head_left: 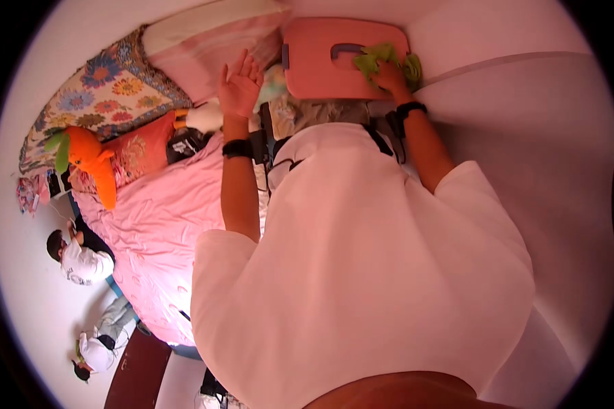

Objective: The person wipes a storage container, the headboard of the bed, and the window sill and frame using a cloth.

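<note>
My right hand (389, 76) is closed on a green cloth (376, 58), pressed against the right part of a pink storage box lid (314, 65). A dark handle (344, 54) is set into the lid, just left of the cloth. More green cloth bunches out beside the fingers at the box's right edge. My left hand (241, 87) is raised left of the box, palm up, fingers stretched out and holding nothing. Both wrists wear black bands.
A pink bed sheet (157, 204) spreads to the left, with an orange carrot plush (92, 160) and a red pillow (143, 153) on it. Behind lies a floral cloth (102, 95). Two people in white tops, one person (85, 259) nearer, are beyond the bed. A pale wall (512, 136) borders the right.
</note>
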Tool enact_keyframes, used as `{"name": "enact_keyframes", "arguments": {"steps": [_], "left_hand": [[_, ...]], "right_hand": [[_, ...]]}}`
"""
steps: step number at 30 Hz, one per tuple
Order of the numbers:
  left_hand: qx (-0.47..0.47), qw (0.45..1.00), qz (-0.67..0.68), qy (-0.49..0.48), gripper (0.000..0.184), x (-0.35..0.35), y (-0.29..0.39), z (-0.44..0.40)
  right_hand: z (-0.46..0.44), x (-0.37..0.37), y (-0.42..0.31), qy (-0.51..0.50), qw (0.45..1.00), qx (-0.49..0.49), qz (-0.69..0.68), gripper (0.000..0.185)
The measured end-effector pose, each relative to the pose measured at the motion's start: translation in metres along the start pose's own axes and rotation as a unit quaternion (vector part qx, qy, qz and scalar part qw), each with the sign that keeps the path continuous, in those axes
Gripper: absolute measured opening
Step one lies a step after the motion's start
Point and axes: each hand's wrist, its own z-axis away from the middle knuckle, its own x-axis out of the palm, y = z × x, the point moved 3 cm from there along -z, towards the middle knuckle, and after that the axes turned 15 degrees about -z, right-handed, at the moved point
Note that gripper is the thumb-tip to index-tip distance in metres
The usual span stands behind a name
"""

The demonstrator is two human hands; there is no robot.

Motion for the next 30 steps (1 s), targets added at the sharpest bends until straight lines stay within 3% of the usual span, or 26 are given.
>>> {"name": "enact_keyframes", "arguments": {"steps": [2, 6, 8, 9, 10, 11, 12, 13, 14, 15, 17, 18, 20, 22, 23, 25, 27, 29, 30], "left_hand": [[0.002, 1.000, -0.014, -0.017, 0.056, -0.002, 0.011, 0.017], [-0.024, 0.997, 0.024, -0.067, 0.055, -0.005, 0.018, 0.035], [-0.037, 0.995, 0.050, -0.082, 0.054, -0.002, 0.016, 0.033], [-0.027, 0.996, -0.039, 0.072, 0.051, -0.006, 0.009, 0.030], [-0.017, 0.966, -0.125, 0.226, 0.048, -0.009, 0.003, 0.031], [-0.015, 0.966, -0.126, 0.227, 0.048, -0.010, -0.005, 0.028], [-0.012, 0.869, -0.439, 0.227, 0.049, -0.013, -0.011, 0.024], [-0.006, 0.679, -0.706, 0.200, 0.053, -0.013, -0.017, 0.015], [0.086, 0.478, -0.863, 0.139, 0.063, 0.000, -0.026, 0.015], [0.089, 0.477, -0.864, 0.133, 0.063, -0.003, -0.039, 0.011], [0.137, 0.422, -0.893, -0.073, 0.068, 0.000, -0.072, -0.002], [0.140, 0.421, -0.893, -0.081, 0.068, 0.001, -0.085, -0.003], [0.029, 0.411, -0.899, -0.146, 0.071, 0.001, -0.115, -0.007], [0.024, 0.380, -0.910, -0.165, 0.071, 0.010, -0.132, -0.022], [0.001, 0.361, -0.916, -0.172, 0.072, 0.008, -0.144, -0.030], [0.060, 0.335, -0.918, -0.204, 0.067, -0.008, -0.175, -0.064], [0.094, 0.316, -0.916, -0.227, 0.063, -0.032, -0.207, -0.070], [0.222, 0.257, -0.935, -0.103, 0.050, -0.045, -0.217, -0.096], [0.156, 0.150, -0.969, -0.117, 0.045, -0.045, -0.210, -0.113]], "right_hand": [[-0.010, 0.005, -0.016, -0.133, 0.989, -0.042, 0.040, 0.061], [-0.009, 0.034, -0.054, -0.141, 0.985, -0.087, 0.037, 0.059], [0.001, 0.041, -0.086, -0.129, 0.976, -0.169, -0.053, 0.051], [0.000, 0.049, -0.093, -0.131, 0.975, -0.172, -0.054, 0.051], [0.003, 0.057, -0.104, -0.134, 0.951, -0.246, -0.130, 0.051], [0.005, 0.061, -0.114, -0.134, 0.916, -0.318, -0.205, 0.052], [0.011, 0.055, -0.130, -0.132, 0.916, -0.318, -0.206, 0.052], [0.016, 0.049, -0.143, -0.201, 0.897, -0.288, -0.270, 0.050], [0.024, 0.040, -0.156, -0.267, 0.869, -0.255, -0.330, 0.049], [0.030, 0.032, -0.163, -0.261, 0.870, -0.256, -0.330, 0.049], [0.034, 0.019, -0.172, -0.320, 0.865, -0.192, -0.335, 0.046], [0.030, 0.019, -0.164, -0.312, 0.868, -0.192, -0.336, 0.046], [0.023, 0.020, -0.144, -0.250, 0.901, -0.272, -0.226, 0.043], [0.029, 0.028, -0.101, -0.085, 0.917, -0.320, -0.222, 0.042], [0.043, 0.029, -0.074, -0.040, 0.923, -0.287, -0.253, 0.043], [0.056, 0.002, -0.051, 0.017, 0.925, -0.260, -0.275, 0.043], [0.078, -0.026, -0.049, 0.154, 0.947, -0.226, -0.170, 0.050], [0.075, -0.050, -0.037, 0.145, 0.945, -0.219, -0.193, 0.049], [0.081, -0.050, -0.028, 0.142, 0.944, -0.197, -0.223, 0.049]]}}
